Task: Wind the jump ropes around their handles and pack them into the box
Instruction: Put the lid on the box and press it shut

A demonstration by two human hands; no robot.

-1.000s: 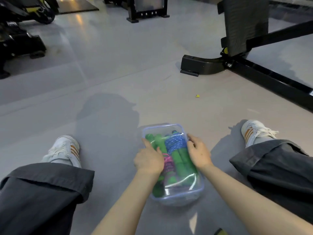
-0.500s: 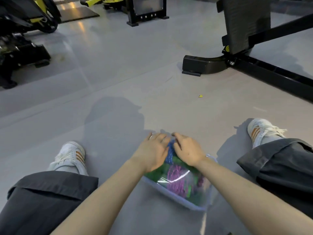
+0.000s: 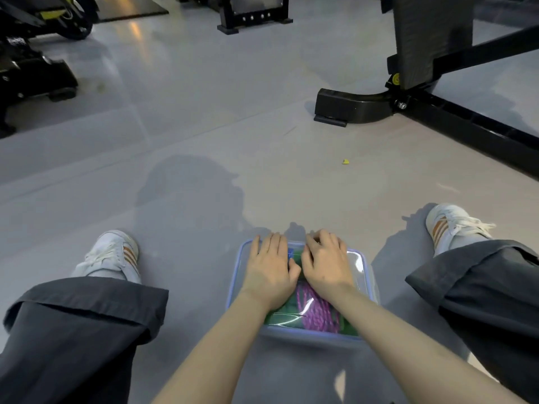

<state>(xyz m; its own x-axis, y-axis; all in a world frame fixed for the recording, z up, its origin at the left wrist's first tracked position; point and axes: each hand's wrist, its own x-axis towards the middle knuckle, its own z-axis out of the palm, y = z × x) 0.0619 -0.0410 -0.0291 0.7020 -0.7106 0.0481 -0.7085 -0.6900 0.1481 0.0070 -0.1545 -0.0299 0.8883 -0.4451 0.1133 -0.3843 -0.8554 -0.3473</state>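
A clear plastic box (image 3: 367,279) with a blue rim lies on the floor between my legs, and a transparent lid covers it. Through the lid I see a purple wound rope (image 3: 316,312), green handles (image 3: 281,314) and a bit of blue rope (image 3: 290,253). My left hand (image 3: 269,271) lies flat on the lid's left half, fingers straight and reaching the far edge. My right hand (image 3: 326,265) presses on the right half, its fingers bent with the tips at the far rim. The hands hide the box's far half.
My two legs in dark trousers and white shoes (image 3: 112,253) (image 3: 450,225) flank the box. A black machine base (image 3: 350,107) and its bar stand at the far right. Dark gym equipment (image 3: 32,80) fills the far left. A small yellow scrap (image 3: 345,161) lies on the grey floor.
The box came closer to me and went from tilted to flat. Both hands moved from its sides onto the top of the lid and now press it down.
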